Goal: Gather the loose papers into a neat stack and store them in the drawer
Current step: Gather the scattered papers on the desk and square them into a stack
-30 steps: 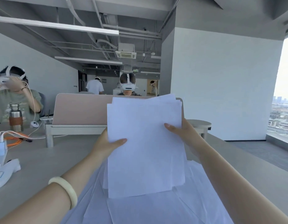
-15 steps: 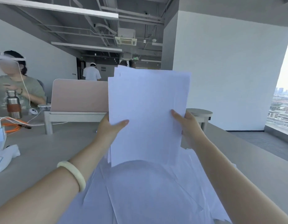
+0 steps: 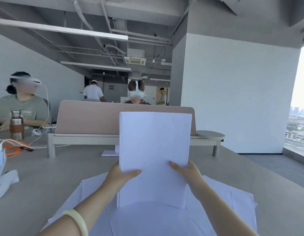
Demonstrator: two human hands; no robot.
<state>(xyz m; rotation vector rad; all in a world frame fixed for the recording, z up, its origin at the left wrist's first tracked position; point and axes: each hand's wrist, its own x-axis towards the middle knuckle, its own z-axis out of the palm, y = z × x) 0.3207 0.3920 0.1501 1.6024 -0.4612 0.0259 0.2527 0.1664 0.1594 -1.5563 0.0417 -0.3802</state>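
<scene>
A stack of white papers (image 3: pixel 154 147) stands upright on its bottom edge in front of me, its sheets nearly flush. My left hand (image 3: pixel 121 176) grips its left edge with the thumb across the front. My right hand (image 3: pixel 188 172) grips the right edge the same way. Under the stack, several loose white sheets (image 3: pixel 224 206) lie spread over the grey table (image 3: pixel 50 181). No drawer is in view.
A low shelf with a pink divider panel (image 3: pixel 96 118) crosses the table behind the papers. At left are a metal bottle (image 3: pixel 16 125), orange and white cables (image 3: pixel 13 147) and a white cloth (image 3: pixel 4 184). A person with a headset sits at far left; others are farther back.
The fanned, uneven sheets have come together into an even stack. The stack dropped from its raised position and its bottom edge now meets the sheets on the table. My view tilted slightly.
</scene>
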